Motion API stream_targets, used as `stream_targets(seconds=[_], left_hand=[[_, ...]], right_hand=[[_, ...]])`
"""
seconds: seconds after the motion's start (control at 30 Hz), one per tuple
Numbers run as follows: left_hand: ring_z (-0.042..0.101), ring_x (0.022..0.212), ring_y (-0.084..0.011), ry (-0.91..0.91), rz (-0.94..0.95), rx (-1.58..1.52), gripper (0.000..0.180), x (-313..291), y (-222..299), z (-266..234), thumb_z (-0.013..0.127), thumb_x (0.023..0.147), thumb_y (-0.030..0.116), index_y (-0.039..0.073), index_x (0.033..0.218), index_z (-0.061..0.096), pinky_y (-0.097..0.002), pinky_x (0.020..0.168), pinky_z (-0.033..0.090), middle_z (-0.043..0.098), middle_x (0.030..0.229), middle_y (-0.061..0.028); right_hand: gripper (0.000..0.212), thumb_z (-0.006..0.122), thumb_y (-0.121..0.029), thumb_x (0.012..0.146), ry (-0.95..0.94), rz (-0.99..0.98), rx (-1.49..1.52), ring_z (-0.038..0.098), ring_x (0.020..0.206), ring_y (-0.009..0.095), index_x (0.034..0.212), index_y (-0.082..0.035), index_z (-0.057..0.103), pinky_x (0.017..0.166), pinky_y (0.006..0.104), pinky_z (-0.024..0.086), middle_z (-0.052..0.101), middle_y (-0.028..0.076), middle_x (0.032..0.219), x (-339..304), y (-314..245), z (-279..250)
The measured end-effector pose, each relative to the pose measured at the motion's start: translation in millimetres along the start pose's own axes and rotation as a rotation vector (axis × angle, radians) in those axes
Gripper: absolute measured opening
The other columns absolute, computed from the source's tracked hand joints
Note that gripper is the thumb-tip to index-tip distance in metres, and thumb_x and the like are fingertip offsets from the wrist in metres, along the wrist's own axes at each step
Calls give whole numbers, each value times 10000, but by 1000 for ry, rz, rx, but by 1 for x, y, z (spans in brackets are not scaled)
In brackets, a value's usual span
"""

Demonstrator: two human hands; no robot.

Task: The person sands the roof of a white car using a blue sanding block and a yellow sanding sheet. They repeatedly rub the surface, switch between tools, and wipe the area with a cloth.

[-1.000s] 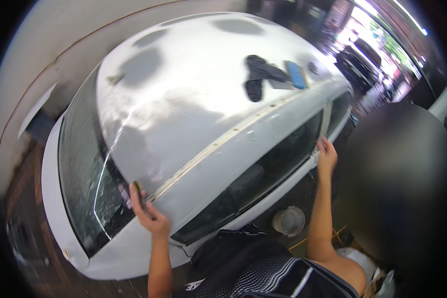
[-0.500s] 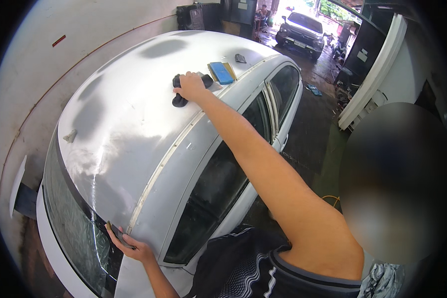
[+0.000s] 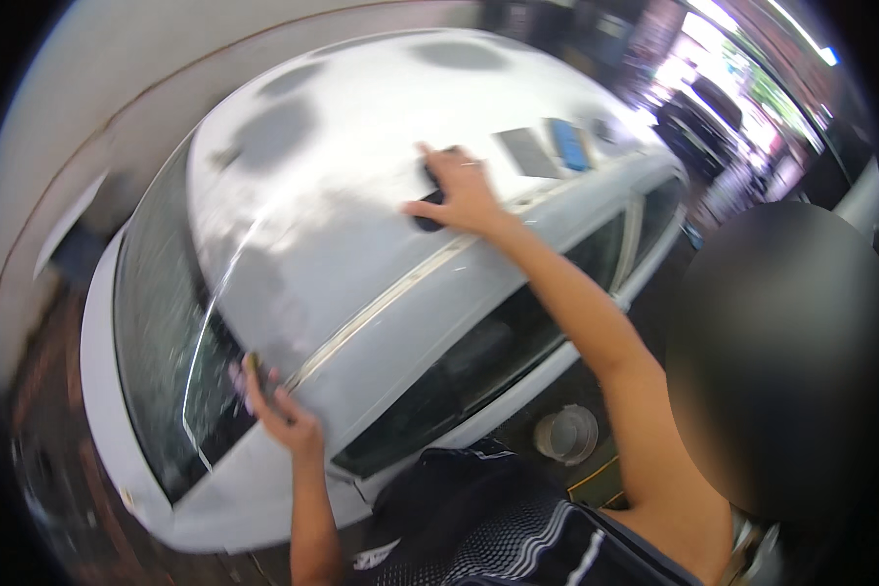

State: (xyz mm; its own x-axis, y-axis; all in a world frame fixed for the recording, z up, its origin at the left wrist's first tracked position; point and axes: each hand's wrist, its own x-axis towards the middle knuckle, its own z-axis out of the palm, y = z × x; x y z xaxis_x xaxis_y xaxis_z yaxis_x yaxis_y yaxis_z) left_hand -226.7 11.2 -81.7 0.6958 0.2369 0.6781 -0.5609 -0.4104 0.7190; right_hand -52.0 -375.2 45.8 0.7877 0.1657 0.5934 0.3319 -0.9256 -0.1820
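Observation:
A white car's roof, patched with grey, stretches before me. Over a black rag on the roof, near the side trim, my right hand is closed, with thumb and fingers on either side. By the lower corner of the windshield, my left hand holds a thin dark pad with a tan edge between thumb and fingers; motion blurs it. Beyond my right hand lie a grey rectangular sheet and a blue block.
A small dark crumpled piece lies at the roof's far end, and a small wad by the windshield edge. The wall runs along the left. A round bucket stands below the side windows. Another car is parked behind.
The view has turned, shifting the car within it. My right hand with the black rag has come nearer along the roof, uncovering the grey sheet. My left hand stays near the windshield corner.

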Motion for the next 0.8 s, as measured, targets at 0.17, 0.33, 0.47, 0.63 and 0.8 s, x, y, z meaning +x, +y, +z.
stream_targets(seconds=[0.17,0.33,0.47,0.63,0.8], left_hand=[[536,1434,-296,119,-278,-171,494,8,-1,6,464,1123,60,-32,1604,401,-384,1130,499,458,1607,-213],[595,1395,-289,158,-421,-93,511,37,-4,5,559,1104,104,15,1596,454,-366,1142,468,503,1620,-202],[437,1536,-394,-36,-32,351,536,59,-6,34,596,1060,88,8,1577,479,-454,1250,381,464,1636,-256],[321,1586,-411,-482,131,539,660,58,17,62,572,1082,372,-30,1587,429,-557,1298,245,405,1664,-256],[286,1604,-385,-650,21,744,704,149,-24,76,506,1094,441,-11,1622,389,-566,1309,199,373,1691,-236]], right_hand=[[457,816,-502,882,69,-47,-121,644,984,394,1080,-96,748,846,495,520,672,184,1001,-3,11,-13],[284,834,-252,834,78,-22,211,685,875,343,1034,-88,716,797,443,555,683,117,923,18,-36,11],[310,803,-176,804,-46,-68,541,736,905,264,1088,-83,721,825,385,577,759,124,1021,38,-134,55],[303,855,-216,839,-279,28,742,700,812,155,1072,-57,744,772,322,573,768,77,914,40,-205,63],[422,776,-498,861,-252,-20,366,744,900,442,1039,-115,764,787,500,591,780,209,940,60,-208,99]])
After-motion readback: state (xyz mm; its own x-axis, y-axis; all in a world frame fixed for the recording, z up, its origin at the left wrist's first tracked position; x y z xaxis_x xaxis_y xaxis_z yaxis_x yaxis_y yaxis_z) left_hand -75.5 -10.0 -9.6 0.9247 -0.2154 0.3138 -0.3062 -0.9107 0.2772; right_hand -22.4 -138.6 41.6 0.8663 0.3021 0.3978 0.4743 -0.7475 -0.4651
